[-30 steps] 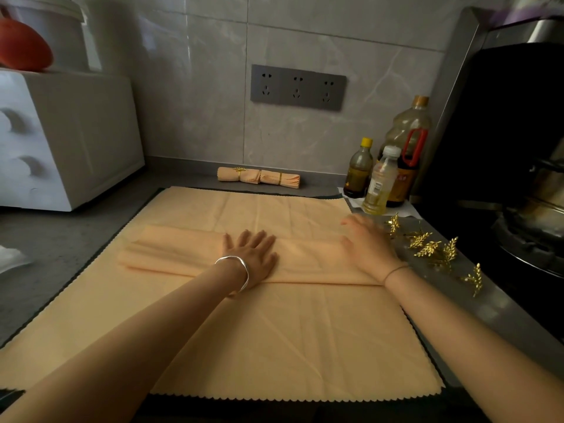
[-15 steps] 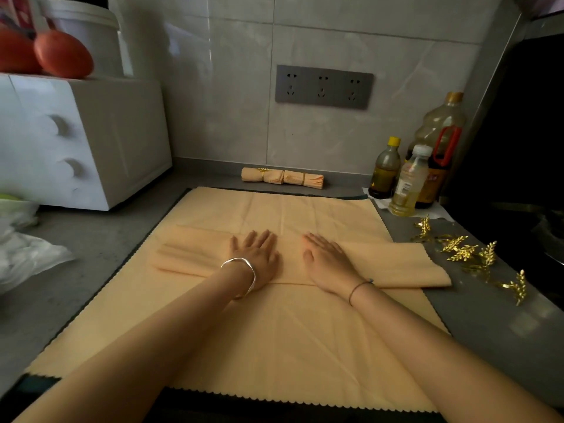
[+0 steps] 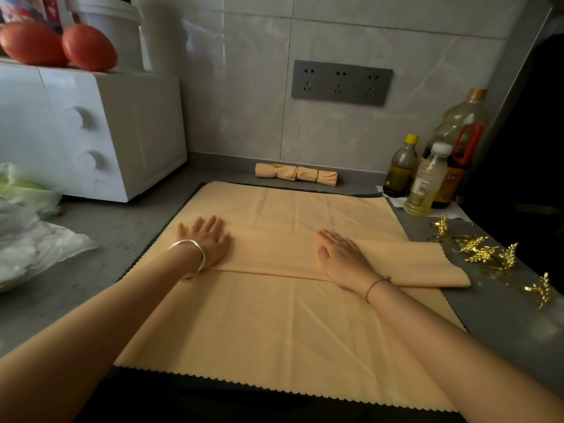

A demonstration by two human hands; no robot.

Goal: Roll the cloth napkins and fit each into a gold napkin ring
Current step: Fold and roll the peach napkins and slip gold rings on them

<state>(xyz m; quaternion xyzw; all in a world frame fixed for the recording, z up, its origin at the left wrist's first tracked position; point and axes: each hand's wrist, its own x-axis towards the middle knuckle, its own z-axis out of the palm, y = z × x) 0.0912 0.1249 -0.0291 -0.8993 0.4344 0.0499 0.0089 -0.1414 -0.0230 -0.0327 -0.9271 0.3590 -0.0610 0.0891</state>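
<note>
A peach cloth napkin [image 3: 274, 257], folded into a long flat band, lies across a larger spread peach napkin [image 3: 274, 325] on the counter. My left hand [image 3: 207, 239] presses flat on the band's left end, fingers apart. Flat on the band right of its middle rests my right hand [image 3: 341, 257]; the band's right end [image 3: 427, 264] sticks out past the spread cloth. Two rolled napkins [image 3: 296, 174] in gold rings lie at the back by the wall. Several loose gold leaf-shaped napkin rings [image 3: 488, 254] lie on the counter to the right.
A white appliance [image 3: 91, 132] with knobs stands at the left, tomatoes [image 3: 58, 45] and a white bucket on top. Plastic bags [image 3: 27, 239] lie at the left edge. Three bottles [image 3: 427, 169] stand at the back right, beside a dark stove area.
My left hand slid leftward along the folded band to its left end. My right hand came from the band's right end to near its middle. The view shifted left.
</note>
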